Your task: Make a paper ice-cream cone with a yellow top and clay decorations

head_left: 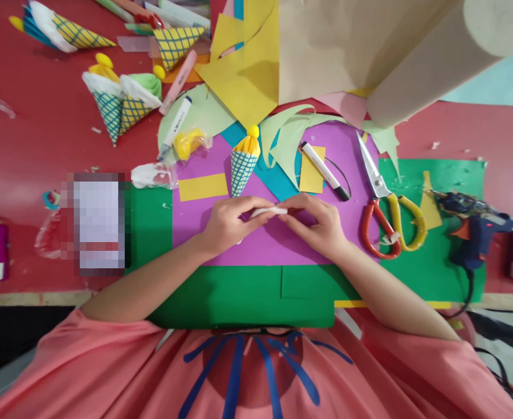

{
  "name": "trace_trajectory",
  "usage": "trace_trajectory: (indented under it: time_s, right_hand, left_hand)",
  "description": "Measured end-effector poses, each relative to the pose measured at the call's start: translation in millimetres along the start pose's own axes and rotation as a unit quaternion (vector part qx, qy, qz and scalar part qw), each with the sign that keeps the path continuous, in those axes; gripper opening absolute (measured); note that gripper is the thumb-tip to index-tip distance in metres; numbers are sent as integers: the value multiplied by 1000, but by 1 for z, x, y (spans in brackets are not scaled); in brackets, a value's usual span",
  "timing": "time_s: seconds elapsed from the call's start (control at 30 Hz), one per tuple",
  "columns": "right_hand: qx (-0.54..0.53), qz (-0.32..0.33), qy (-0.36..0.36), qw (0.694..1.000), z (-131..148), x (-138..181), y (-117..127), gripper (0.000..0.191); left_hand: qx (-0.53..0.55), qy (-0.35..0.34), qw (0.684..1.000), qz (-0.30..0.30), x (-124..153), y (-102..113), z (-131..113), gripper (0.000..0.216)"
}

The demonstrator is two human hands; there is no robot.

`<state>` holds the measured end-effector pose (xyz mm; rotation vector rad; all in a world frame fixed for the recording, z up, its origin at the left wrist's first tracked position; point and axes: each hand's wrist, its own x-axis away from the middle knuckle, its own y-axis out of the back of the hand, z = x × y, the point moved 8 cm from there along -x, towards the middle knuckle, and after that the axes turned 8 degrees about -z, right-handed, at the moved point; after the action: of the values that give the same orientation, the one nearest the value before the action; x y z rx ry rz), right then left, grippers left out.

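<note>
My left hand and my right hand meet over a purple paper sheet, fingers pinched together on a small white soft piece held between them. Just beyond my fingers lies a paper cone with a blue grid pattern, yellow filling and a yellow ball on top. The purple sheet lies on green paper at the table's near edge.
Red-and-yellow-handled scissors and a blue glue gun lie to the right. A black-tipped marker rests on a yellow slip. Several finished cones, markers, paper scraps and a brown paper roll crowd the far side of the red table.
</note>
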<state>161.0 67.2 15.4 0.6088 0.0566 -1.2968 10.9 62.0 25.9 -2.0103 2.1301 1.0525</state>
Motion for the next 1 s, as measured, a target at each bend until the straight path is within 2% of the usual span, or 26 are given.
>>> trace_trajectory:
  time_s: [0.13, 0.23, 0.33, 0.43, 0.63, 0.77, 0.9, 1.0]
  right_hand:
    - [15, -13, -1, 1000, 2, -1, 3, 8]
    - [15, -26, -8, 1000, 3, -2, 5, 8]
    - [15, -19, -18, 1000, 2, -1, 4, 8]
    - [-1, -4, -29, 1000, -1, 1, 1, 8]
    - [-79, 2, -44, 996, -5, 3, -2, 34]
    - [-19, 22, -3, 1000, 1, 2, -3, 23]
    - [-6, 19, 45, 999, 8, 1, -1, 18]
    - [0, 0, 46, 999, 9, 0, 2, 15]
  left_hand:
    - [-2, -7, 1000, 3, 0, 0, 1, 13]
    - [-7, -13, 1000, 12, 1, -2, 1, 21]
    - [-11, -12, 1000, 16, 2, -3, 2, 26]
    - [-15, -33, 999, 17, 2, -3, -1, 21]
    - [-12, -42, 999, -1, 1, -1, -4, 12]
    - [-13, -49, 999, 7, 1, -2, -4, 12]
    - [3, -1, 999, 39, 2, -6, 4, 17]
    - [34, 41, 996, 67, 3, -11, 9, 22]
